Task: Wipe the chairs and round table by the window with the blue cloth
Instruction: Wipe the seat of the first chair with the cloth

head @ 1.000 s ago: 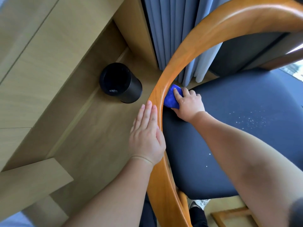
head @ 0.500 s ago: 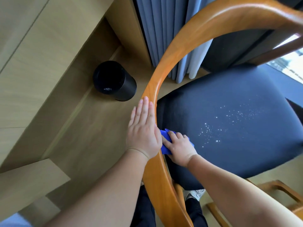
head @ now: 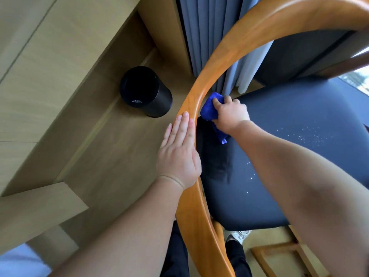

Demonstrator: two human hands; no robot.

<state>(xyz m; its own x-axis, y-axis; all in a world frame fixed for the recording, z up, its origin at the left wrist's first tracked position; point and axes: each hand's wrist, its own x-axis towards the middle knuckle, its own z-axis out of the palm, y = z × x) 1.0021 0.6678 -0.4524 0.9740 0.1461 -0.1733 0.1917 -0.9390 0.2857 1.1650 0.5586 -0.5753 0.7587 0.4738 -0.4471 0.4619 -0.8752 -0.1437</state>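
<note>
Blue cloth [head: 208, 109] is bunched in the right hand [head: 231, 114], whose fingers curl round it, seemingly pressed against the inner side of the chair's curved wooden rail [head: 217, 64] above the dark seat [head: 299, 156]. The left hand [head: 178, 156] lies flat, fingers straight and together, on the rail's outer side.

blue cloth [head: 208, 108], orange-brown wooden chair rail [head: 223, 56], black bin [head: 146, 91], white-speckled navy seat [head: 299, 136]
</note>
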